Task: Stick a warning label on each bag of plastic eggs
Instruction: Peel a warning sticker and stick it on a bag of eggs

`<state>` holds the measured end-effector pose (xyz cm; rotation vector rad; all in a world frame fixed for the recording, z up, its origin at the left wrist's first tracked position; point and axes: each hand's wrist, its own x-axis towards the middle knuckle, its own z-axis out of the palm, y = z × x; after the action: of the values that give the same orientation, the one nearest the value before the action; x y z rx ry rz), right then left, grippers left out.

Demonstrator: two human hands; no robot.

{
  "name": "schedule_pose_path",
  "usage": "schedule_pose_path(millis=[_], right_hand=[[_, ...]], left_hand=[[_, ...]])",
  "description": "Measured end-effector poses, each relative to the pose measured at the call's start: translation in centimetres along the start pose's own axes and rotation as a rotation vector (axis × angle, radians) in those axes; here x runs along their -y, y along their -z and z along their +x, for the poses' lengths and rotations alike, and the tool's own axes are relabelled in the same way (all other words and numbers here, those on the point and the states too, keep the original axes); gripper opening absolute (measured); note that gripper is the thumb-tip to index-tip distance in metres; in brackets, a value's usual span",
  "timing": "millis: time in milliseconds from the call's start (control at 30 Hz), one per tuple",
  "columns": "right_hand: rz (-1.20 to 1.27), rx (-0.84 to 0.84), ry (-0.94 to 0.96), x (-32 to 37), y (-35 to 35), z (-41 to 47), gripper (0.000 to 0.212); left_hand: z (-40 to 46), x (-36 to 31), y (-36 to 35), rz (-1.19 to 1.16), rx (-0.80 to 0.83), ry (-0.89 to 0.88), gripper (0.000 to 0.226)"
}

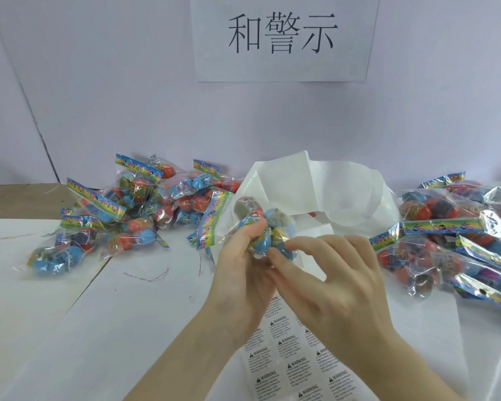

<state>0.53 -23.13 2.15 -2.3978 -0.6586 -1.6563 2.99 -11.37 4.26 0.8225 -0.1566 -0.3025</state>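
Above the warning label sheet [287,363] on the white table [70,328], the left hand [243,273] grips a clear bag of plastic eggs [265,227] from below while the right hand [336,276] pinches its lower edge with curled fingertips.

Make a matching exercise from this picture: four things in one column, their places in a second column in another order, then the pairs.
Things:
1. bag of eggs in hand
2. sheet of warning labels
3. paper sign
4. crumpled white paper

Places:
A. on the back wall
B. flat on the table beneath the wrists
C. held up by the left hand, right hand touching it
D. between the two piles of bags

Pairs: 1-C, 2-B, 3-A, 4-D
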Motion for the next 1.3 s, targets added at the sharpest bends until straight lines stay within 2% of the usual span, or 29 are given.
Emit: schedule_pose_path(millis=[67,167,267,333,433,467,533,600,700,833,933,1033,1133,1233,1300], right_hand=[[0.065,-0.011,-0.111,0.1,-0.1,0.0,0.017],[0.157,0.009,-0.263,0.2,-0.2,0.0,0.034],[0.140,0.018,-0.333,0.1,-0.2,0.1,0.036],[0.187,0.035,-0.410,-0.1,-0.1,0.3,0.032],[0.481,0.018,-0.646,-0.4,0.5,0.8,0.019],[0.644,0.011,-0.757,-0.5,0.7,1.0,0.025],[0.946,0.015,-0.953,-0.6,1.1,1.5,0.037],[1.119,0.043,-1.034,-0.8,1.4,1.9,0.030],[1.218,0.130,-1.094,-1.1,1.9,2.2,0.028],[1.232,0.208,-1.121,-1.6,2.0,2.3,0.026],[1.221,0.181,-1.188,-2.3,2.1,2.0,0.020],[1.261,0.204,-1.200,-2.6,2.3,2.1,0.028],[1.254,0.251,-1.176,-2.2,2.4,2.4,0.030],[1.252,0.190,-1.184,-1.8,2.3,2.4,0.031],[1.221,0.135,-1.185,-1.6,2.2,2.4,0.025]], left_hand=[[-0.1,0.1,-0.2,-0.003,0.017,-0.019,0.030],[-0.2,0.4,-0.5,-0.039,0.098,-0.050,0.028],[-0.3,0.4,-0.4,-0.018,0.100,-0.072,0.061],[-0.4,0.5,-0.3,0.168,0.070,-0.092,0.060],[-0.4,0.6,-0.3,0.513,-0.101,-0.214,0.044],[-0.4,0.6,-0.3,0.578,-0.145,-0.257,0.044],[-0.4,0.6,-0.2,0.617,-0.205,-0.292,0.047],[-0.2,0.4,0.1,0.622,-0.242,-0.265,0.053],[0.0,-0.4,0.2,0.616,-0.143,-0.171,0.062],[-0.1,-0.9,0.1,0.622,-0.004,-0.179,0.043],[-0.1,-0.7,0.3,0.684,-0.023,-0.243,0.039],[-0.1,-0.5,0.4,0.698,-0.080,-0.297,0.038],[-0.2,-0.4,0.3,0.741,-0.039,-0.325,0.027],[-0.4,-0.4,0.1,0.742,-0.014,-0.328,0.022],[-0.4,-0.3,-0.1,0.739,-0.047,-0.343,0.022]])
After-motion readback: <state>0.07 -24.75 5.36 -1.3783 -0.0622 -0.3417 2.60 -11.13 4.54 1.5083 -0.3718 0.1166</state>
